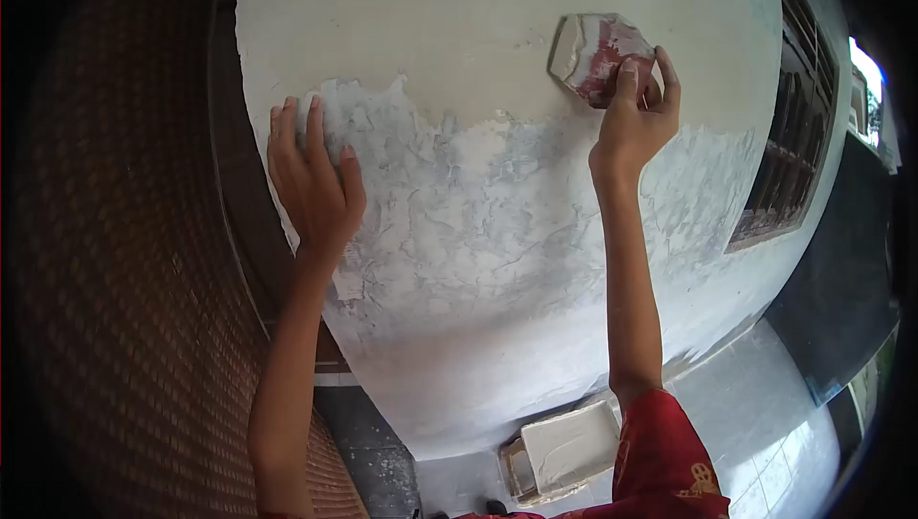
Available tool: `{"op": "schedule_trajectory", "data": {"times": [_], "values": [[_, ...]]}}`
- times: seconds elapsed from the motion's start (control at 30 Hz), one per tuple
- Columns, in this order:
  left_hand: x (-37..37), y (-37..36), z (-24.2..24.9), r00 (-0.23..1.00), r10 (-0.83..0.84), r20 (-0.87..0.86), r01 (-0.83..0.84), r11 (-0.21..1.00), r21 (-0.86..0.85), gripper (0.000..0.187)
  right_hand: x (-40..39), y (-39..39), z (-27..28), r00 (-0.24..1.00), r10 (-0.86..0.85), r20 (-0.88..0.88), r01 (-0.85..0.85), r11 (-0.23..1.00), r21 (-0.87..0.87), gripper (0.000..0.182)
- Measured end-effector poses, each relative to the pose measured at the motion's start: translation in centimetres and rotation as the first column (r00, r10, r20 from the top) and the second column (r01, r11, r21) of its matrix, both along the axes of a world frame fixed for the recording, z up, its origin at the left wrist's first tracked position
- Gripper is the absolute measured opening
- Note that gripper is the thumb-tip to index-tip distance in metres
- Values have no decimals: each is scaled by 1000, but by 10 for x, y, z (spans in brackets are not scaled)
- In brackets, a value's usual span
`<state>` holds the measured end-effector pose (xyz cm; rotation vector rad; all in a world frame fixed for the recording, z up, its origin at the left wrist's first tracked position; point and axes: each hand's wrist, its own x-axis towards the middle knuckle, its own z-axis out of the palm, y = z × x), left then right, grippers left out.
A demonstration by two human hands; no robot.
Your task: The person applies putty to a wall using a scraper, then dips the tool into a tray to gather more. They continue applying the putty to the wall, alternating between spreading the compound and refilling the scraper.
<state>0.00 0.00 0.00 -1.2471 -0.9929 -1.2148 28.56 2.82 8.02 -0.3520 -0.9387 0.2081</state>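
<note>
My right hand (pixel 639 122) grips a red putty scraper (pixel 612 58), thumb on its near face, high on the wall. Pale putty is smeared over the scraper, thickest along its left edge. The wall (pixel 497 232) is smooth and cream at the top and patchy grey-white below, with rough trowel marks. Near the wall's left edge, my left hand (pixel 314 179) lies against the patchy surface, fingers stretched out and holding nothing.
A tray of white putty (pixel 572 447) stands on the tiled floor at the wall's foot. To the right is a dark wooden shuttered window (pixel 789 127). A brown woven panel (pixel 143 232) fills the left side.
</note>
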Motion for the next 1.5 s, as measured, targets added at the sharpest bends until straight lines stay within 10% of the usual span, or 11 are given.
{"op": "schedule_trajectory", "data": {"times": [0.23,0.5,0.7,1.5], "values": [[-6,0,1,999,-38,-21,38,999,-20,54,-72,-1,-6,954,84,288,-126,983,133,36],[-5,0,0,1000,14,6,-14,999,-30,55,-5,-1,-5,995,70,-71,-67,997,45,38],[-5,0,0,1000,-31,-2,31,999,-42,55,-61,11,4,952,57,301,-107,982,154,37],[-3,-1,0,1000,-5,1,5,1000,2,53,-27,-4,-8,984,127,123,-138,987,86,41]]}}
